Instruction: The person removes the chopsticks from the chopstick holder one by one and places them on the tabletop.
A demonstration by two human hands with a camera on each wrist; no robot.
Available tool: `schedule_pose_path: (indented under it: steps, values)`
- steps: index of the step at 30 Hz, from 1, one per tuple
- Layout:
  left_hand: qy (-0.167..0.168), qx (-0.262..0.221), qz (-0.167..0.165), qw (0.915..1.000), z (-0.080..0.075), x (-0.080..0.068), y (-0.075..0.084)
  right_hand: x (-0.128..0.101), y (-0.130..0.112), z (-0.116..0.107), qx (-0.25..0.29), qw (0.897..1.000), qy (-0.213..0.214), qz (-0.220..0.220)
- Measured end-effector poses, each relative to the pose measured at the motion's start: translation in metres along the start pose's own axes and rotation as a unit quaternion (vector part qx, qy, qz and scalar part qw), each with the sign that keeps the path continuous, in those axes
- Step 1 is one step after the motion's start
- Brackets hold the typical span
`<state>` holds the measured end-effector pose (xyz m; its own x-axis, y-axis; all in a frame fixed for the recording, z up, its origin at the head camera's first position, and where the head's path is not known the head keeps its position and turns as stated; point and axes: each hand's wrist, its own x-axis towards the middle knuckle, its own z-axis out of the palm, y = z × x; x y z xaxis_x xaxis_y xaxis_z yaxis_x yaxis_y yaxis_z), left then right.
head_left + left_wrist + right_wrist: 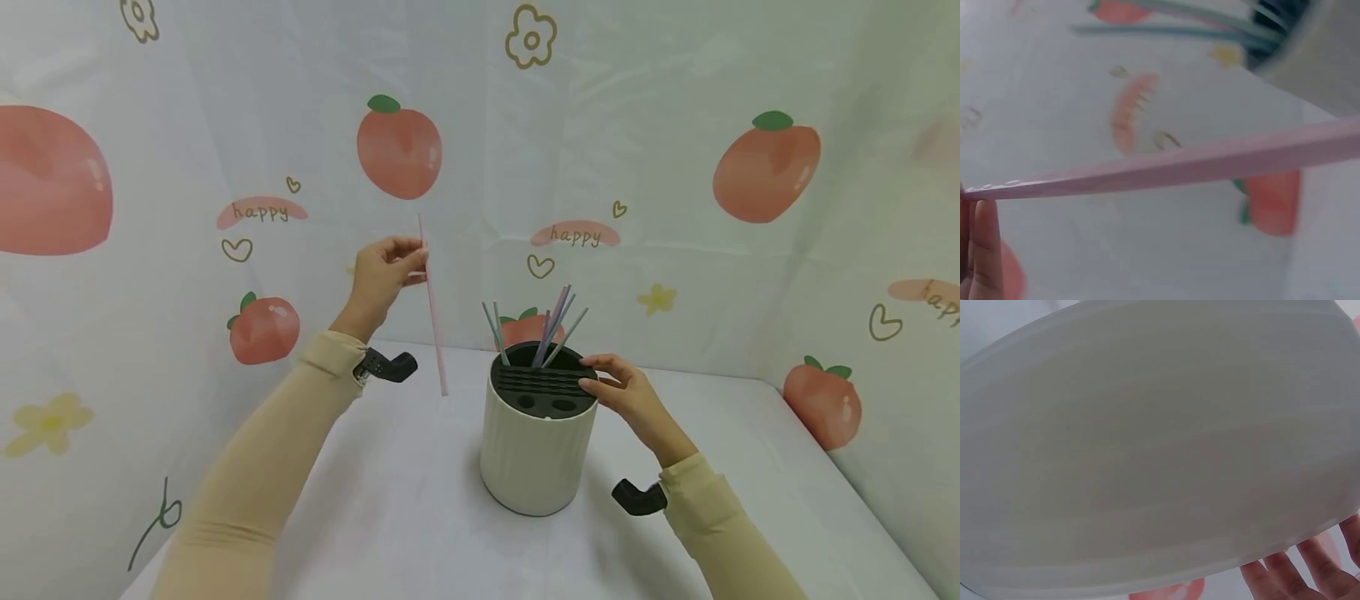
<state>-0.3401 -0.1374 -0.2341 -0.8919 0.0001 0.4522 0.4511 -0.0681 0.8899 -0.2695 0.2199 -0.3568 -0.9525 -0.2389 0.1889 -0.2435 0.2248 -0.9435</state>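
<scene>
A long, thin pink straw (pixel 435 321) hangs almost upright from my left hand (pixel 386 271), which pinches it near its top between thumb and fingers. In the left wrist view the straw (pixel 1179 169) crosses the picture, and fingers (pixel 985 250) show at its far end. To its right stands a ribbed white utensil holder (pixel 536 458) with a black slotted insert (pixel 543 382). Several teal, green and purple straws (pixel 553 329) lean in its rear opening. My right hand (pixel 630 396) rests on the holder's right rim. In the right wrist view, its fingers (pixel 1291 575) lie along the wall's edge.
The holder stands on a white-covered table (pixel 405 500). Behind and beside it hangs a white cloth (pixel 465 75) printed with peaches, flowers and hearts. Black wrist cameras (pixel 390 367) stick out from both sleeves.
</scene>
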Motion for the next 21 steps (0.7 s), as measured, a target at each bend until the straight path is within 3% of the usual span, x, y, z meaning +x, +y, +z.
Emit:
schedule_pose_path:
  steps: [6,12,16,21]
  values:
    - [-0.038,0.086,-0.126,0.9876,-0.012,-0.025,-0.079,0.0,0.003,-0.001,0.003,1.0,0.003,-0.001]
    - [-0.075,0.134,-0.198,0.9682,-0.012,-0.06,-0.149,-0.001,0.004,-0.002,0.0,1.0,0.002,-0.001]
    - [-0.075,0.15,-0.235,0.9573,-0.01,-0.078,-0.183,-0.001,0.003,-0.001,0.0,1.0,0.002,0.001]
    - [-0.057,0.173,-0.262,0.9477,-0.009,-0.089,-0.204,0.0,0.001,-0.001,-0.003,1.0,0.001,0.002]
